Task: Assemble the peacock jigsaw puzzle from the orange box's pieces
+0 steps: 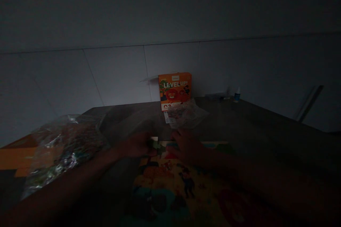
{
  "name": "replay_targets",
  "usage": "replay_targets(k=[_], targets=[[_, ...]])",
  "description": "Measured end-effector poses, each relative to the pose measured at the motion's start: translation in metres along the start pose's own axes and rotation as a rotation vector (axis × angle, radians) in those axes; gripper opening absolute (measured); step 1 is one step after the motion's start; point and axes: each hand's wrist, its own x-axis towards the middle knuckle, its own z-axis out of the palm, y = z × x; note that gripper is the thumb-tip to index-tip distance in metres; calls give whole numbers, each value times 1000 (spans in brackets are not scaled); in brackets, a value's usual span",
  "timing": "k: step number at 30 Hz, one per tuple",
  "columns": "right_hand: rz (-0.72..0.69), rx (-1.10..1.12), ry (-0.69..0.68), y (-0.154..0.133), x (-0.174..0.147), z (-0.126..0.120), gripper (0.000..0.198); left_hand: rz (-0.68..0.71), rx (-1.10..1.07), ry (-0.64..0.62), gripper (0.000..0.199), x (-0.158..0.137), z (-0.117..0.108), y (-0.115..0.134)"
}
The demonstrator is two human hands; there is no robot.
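A colourful jigsaw puzzle (pixel 170 179) with animals and a figure in dark clothes lies on the dark table in front of me. At its far left corner my left hand (pixel 140 144) has its fingers closed on a puzzle piece (pixel 154 141) with a pale edge and green print. Over the puzzle's far edge, a little to the right, rests my right hand (pixel 185 145), fingers bent down near a red part of the picture. Whether it grips anything is hidden in the dim light.
An orange "LEVEL UP!" box (pixel 175 90) stands against the wall, a crumpled clear bag (pixel 189 113) before it. On the left, a large plastic bag (pixel 71 149) with contents lies partly over orange cardboard (pixel 16 158). A small bottle (pixel 237 94) stands at the back right.
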Motion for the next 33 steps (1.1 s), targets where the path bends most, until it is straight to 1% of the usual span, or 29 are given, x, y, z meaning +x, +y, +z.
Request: replay_targets(k=[2, 4, 6, 8, 10, 12, 15, 17, 19, 20, 23, 26, 29, 33], targets=[[6, -3, 7, 2, 2, 4, 31, 49, -3, 112, 29, 0, 10, -3], [20, 11, 13, 6, 4, 6, 31, 120, -3, 254, 22, -3, 21, -2], [15, 43, 36, 10, 4, 9, 29, 213, 4, 364, 27, -7, 30, 1], [1, 72, 60, 12, 3, 12, 27, 303, 12, 415, 31, -11, 35, 6], [-16, 95, 73, 14, 2, 14, 25, 354, 17, 426, 31, -12, 36, 10], [-29, 120, 84, 15, 2, 15, 24, 353, 19, 413, 29, -10, 35, 10], [-56, 149, 85, 16, 2, 16, 22, 266, 15, 403, 21, -1, 34, 4], [-72, 152, 75, 16, 2, 17, 20, 187, 12, 441, 19, 4, 33, -2], [-71, 149, 81, 15, 2, 16, 24, 139, 19, 466, 19, 8, 33, -6], [-62, 133, 83, 14, 2, 16, 27, 133, 27, 457, 18, 8, 33, -7], [-27, 32, 69, 10, 2, 15, 37, 164, 64, 374, 15, 5, 34, -5], [-17, -50, 42, 8, 2, 13, 34, 213, 112, 318, 17, 1, 34, 1], [-22, -17, 46, 9, 2, 13, 27, 241, 169, 302, 20, -2, 35, 4], [-40, 93, 66, 14, 5, 15, 20, 206, 237, 336, 19, -1, 36, 2]])
